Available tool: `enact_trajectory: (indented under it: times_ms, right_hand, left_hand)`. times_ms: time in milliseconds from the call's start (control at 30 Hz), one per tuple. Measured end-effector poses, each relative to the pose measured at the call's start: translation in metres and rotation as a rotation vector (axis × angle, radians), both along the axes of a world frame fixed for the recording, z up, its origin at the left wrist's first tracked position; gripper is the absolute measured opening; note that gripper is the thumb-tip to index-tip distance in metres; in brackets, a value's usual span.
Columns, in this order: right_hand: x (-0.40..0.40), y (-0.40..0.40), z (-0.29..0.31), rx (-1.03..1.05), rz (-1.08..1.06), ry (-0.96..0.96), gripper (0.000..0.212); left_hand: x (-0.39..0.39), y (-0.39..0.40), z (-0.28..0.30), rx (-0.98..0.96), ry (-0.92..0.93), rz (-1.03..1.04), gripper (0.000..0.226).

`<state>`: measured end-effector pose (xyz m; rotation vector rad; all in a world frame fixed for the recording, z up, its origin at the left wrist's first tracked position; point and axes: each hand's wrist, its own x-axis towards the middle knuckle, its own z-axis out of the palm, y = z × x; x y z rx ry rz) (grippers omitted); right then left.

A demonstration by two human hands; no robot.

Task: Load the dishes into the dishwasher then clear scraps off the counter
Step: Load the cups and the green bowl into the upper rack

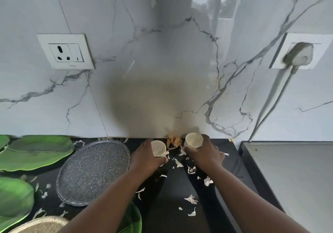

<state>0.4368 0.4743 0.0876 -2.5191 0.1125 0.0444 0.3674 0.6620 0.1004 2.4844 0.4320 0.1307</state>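
My left hand (146,156) and right hand (204,152) each grip a cup (158,148); lifting carelessly could knock peels (173,141) off the bench (173,187).

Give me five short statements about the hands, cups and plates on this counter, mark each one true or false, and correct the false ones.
1. Each hand holds a cream cup. True: the left hand grips one cup and the right hand grips the other cup.
2. The speckled grey plate lies to the right of both hands. False: it lies to their left.
3. Pale scraps are scattered on the black counter. True.
4. Both wall sockets are unused. False: the left socket is free, but a plug sits in the right one.
5. The green leaf-shaped plates are stacked inside the cups. False: they lie on the counter at the left.
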Motion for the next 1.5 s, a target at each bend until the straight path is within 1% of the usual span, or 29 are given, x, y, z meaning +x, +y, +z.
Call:
enact_trajectory:
  times_ms: [67,133,167,233,300,400,433,467,533,600,667,700,767,800,833,900,933,967,1000,1067,1167,1267,1333,1400,1467,1500]
  right_hand:
    - [0.001,0.002,0.002,0.051,-0.016,-0.006,0.069]
    - [-0.007,-0.001,0.01,0.139,-0.018,-0.025,0.066]
    - [-0.016,-0.006,0.016,0.259,-0.019,-0.027,0.066]
    - [-0.042,-0.018,0.03,0.576,0.011,-0.032,0.067]
    - [-0.074,-0.035,0.048,0.769,0.047,-0.057,0.07]
    - [-0.134,-0.071,0.075,0.971,0.07,-0.107,0.068]
    - [-0.155,-0.085,0.082,0.998,0.069,-0.136,0.071]
    - [-0.175,-0.097,0.088,0.987,0.056,-0.168,0.076]
    - [-0.22,-0.125,0.095,0.896,-0.042,-0.236,0.081]
    - [-0.264,-0.156,0.098,0.863,-0.157,-0.282,0.078]
    - [-0.303,-0.189,0.096,0.936,-0.263,-0.256,0.081]
    - [-0.322,-0.209,0.093,1.041,-0.33,-0.223,0.081]
    - [-0.366,-0.248,0.086,1.352,-0.494,-0.125,0.065]
    - [-0.386,-0.263,0.083,1.509,-0.547,-0.076,0.058]
    - [-0.41,-0.28,0.077,1.63,-0.6,-0.071,0.056]
    - [-0.457,-0.312,0.064,1.775,-0.693,-0.142,0.061]
    - [-0.481,-0.327,0.058,1.832,-0.727,-0.202,0.067]
    - [-0.5,-0.34,0.051,1.862,-0.765,-0.244,0.069]
    - [-0.52,-0.355,0.043,1.879,-0.814,-0.283,0.069]
    - [-0.554,-0.381,0.026,1.88,-0.957,-0.306,0.067]
    - [-0.593,-0.42,-0.005,1.782,-1.203,-0.224,0.057]
    - [-0.626,-0.459,-0.042,1.694,-1.362,-0.173,0.045]
    - [-0.646,-0.48,-0.067,1.61,-1.42,-0.068,0.044]
    - [-0.665,-0.498,-0.09,1.528,-1.407,0.074,0.049]
    - [-0.676,-0.51,-0.107,1.424,-1.378,0.213,0.049]
    - [-0.679,-0.515,-0.116,1.362,-1.38,0.264,0.045]
  left_hand:
    - [-0.005,-0.005,0.005,-0.077,-0.051,-0.005,0.081]
    - [-0.015,-0.012,0.013,-0.167,-0.136,-0.018,0.084]
    - [-0.023,-0.017,0.02,-0.221,-0.194,-0.033,0.085]
    - [-0.04,-0.031,0.034,-0.363,-0.256,-0.063,0.086]
    - [-0.058,-0.047,0.049,-0.554,-0.269,-0.071,0.089]
    - [-0.086,-0.073,0.071,-0.939,-0.249,-0.12,0.097]
    - [-0.095,-0.082,0.076,-1.063,-0.237,-0.15,0.097]
    - [-0.101,-0.089,0.079,-1.172,-0.212,-0.196,0.093]
    - [-0.114,-0.113,0.085,-1.334,-0.095,-0.333,0.077]
    - [-0.13,-0.14,0.092,-1.479,0.076,-0.385,0.065]
    - [-0.144,-0.167,0.092,-1.539,0.279,-0.435,0.052]
    - [-0.153,-0.183,0.093,-1.561,0.389,-0.476,0.048]
    - [-0.17,-0.219,0.09,-1.546,0.555,-0.547,0.047]
    - [-0.177,-0.234,0.088,-1.521,0.608,-0.576,0.048]
    - [-0.19,-0.253,0.088,-1.494,0.671,-0.622,0.047]
    - [-0.213,-0.288,0.084,-1.456,0.799,-0.701,0.046]
    - [-0.225,-0.306,0.08,-1.424,0.857,-0.731,0.053]
    - [-0.236,-0.32,0.076,-1.379,0.902,-0.761,0.064]
    - [-0.248,-0.337,0.071,-1.316,0.939,-0.802,0.07]
    - [-0.272,-0.373,0.06,-1.181,1.003,-0.883,0.069]
    - [-0.311,-0.431,0.046,-0.974,1.094,-1.011,0.064]
    - [-0.352,-0.495,0.018,-0.747,1.053,-1.082,0.063]
    - [-0.375,-0.531,-0.011,-0.606,0.975,-1.096,0.054]
    - [-0.394,-0.562,-0.042,-0.423,0.915,-1.132,0.046]
    - [-0.406,-0.58,-0.068,-0.281,0.855,-1.135,0.047]
    - [-0.41,-0.588,-0.079,-0.217,0.829,-1.122,0.051]
